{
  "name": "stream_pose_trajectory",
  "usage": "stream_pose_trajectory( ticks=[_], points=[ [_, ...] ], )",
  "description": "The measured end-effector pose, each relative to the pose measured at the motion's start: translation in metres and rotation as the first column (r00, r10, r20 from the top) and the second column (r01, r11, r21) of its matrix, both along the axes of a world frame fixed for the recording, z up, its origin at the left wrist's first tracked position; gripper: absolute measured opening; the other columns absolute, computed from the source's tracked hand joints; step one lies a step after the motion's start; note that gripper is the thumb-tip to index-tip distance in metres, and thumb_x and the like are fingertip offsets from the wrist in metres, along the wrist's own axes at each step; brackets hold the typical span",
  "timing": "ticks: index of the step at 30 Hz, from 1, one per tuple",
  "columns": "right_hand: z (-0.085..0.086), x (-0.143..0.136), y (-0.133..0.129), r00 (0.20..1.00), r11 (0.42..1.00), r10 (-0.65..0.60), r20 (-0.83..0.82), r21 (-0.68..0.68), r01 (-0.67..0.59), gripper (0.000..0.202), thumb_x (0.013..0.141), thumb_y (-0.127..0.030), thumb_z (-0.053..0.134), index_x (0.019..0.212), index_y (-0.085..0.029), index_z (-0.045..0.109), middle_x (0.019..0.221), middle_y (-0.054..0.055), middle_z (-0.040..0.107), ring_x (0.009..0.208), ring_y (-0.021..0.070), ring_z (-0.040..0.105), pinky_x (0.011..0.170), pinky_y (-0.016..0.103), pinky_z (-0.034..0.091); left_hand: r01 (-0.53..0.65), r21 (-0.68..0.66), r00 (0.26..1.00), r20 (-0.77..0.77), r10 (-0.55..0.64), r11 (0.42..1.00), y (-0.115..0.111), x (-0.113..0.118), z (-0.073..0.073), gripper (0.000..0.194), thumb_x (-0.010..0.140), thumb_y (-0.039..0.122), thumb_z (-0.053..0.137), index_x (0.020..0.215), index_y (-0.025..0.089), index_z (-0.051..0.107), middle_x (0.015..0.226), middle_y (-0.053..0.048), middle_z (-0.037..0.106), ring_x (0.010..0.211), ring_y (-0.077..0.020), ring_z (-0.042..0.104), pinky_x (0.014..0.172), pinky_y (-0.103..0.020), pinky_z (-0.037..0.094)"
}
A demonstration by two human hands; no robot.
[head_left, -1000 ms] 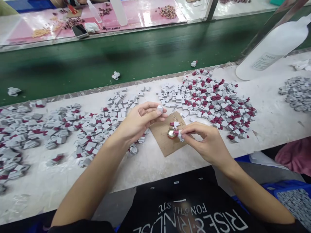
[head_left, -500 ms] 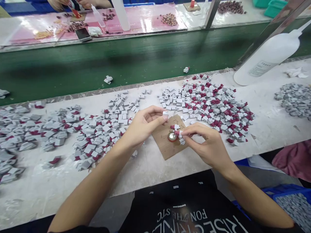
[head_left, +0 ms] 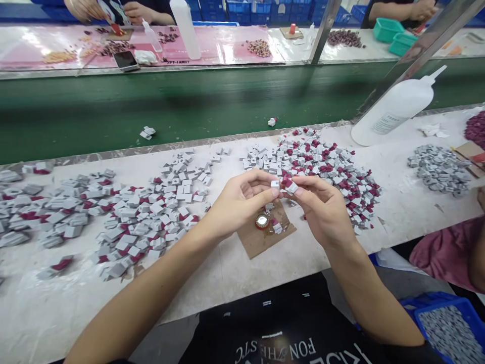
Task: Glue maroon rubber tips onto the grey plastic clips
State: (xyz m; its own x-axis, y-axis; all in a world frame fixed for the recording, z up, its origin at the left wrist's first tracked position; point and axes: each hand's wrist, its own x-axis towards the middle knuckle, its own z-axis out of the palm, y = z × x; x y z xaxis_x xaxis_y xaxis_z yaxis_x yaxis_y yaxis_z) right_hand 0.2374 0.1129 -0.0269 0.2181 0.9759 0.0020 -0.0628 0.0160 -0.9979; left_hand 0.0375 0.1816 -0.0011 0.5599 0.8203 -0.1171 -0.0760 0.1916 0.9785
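Note:
Between the thumb and fingers of my left hand (head_left: 246,199) is a small light-grey block (head_left: 275,185). My right hand (head_left: 322,207) pinches a grey and dark-red plastic piece (head_left: 291,186), its red end turned toward the block. The two parts are close together; whether they touch I cannot tell. Beneath my hands lies a brown cardboard square (head_left: 254,243) on the white table. It carries a red-rimmed bottle cap (head_left: 261,221) with shiny liquid in it, and another grey and dark-red piece (head_left: 277,227) beside the cap.
Heaps of grey and dark-red pieces (head_left: 144,212) spread to the left, with another mixed heap (head_left: 341,172) to the right. A large white squeeze bottle (head_left: 394,111) leans near a metal post. Behind runs a green belt (head_left: 212,101). Co-workers' hands (head_left: 138,12) show across it.
My right hand has lifted a grey and dark-red piece from beside the bottle cap up to the block in my left hand. The camera view has shifted slightly.

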Motion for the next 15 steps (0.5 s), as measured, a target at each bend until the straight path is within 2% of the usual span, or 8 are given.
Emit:
stream_pose_trajectory(
  ticks=[4,8,15],
  points=[
    [0.000,-0.001,-0.001,0.999,1.000,-0.005,-0.046,0.008,0.005,0.018,0.092,-0.039,0.089,0.107,-0.029,0.085,0.113,0.005,0.087,0.109,0.0269,0.084,0.105,0.049,0.069,0.002,-0.001,1.000,0.004,-0.002,1.000,0.001,-0.001,-0.001,0.028,0.090,0.037,0.092,0.109,0.020,0.080,0.099,-0.007,0.084,0.095,-0.0252,0.081,0.090,-0.040,0.066],
    [0.003,-0.003,-0.001,0.998,1.000,-0.015,-0.061,0.014,0.016,0.016,0.091,-0.039,0.092,0.102,-0.029,0.088,0.108,0.004,0.088,0.104,0.0260,0.084,0.098,0.046,0.072,0.010,0.034,0.999,-0.054,-0.008,0.999,0.001,-0.001,0.002,0.022,0.093,0.032,0.089,0.109,0.020,0.080,0.100,-0.007,0.085,0.096,-0.0243,0.082,0.091,-0.039,0.067],
    [0.015,0.004,-0.001,0.991,0.991,0.129,-0.030,-0.043,-0.130,0.014,0.087,-0.033,0.096,0.099,-0.027,0.092,0.103,0.004,0.088,0.096,0.0252,0.085,0.088,0.041,0.074,0.089,0.141,0.992,-0.100,-0.076,0.986,0.002,-0.008,-0.004,0.018,0.092,0.030,0.090,0.105,0.020,0.083,0.098,-0.006,0.085,0.091,-0.0229,0.082,0.085,-0.037,0.068]
  ],
)
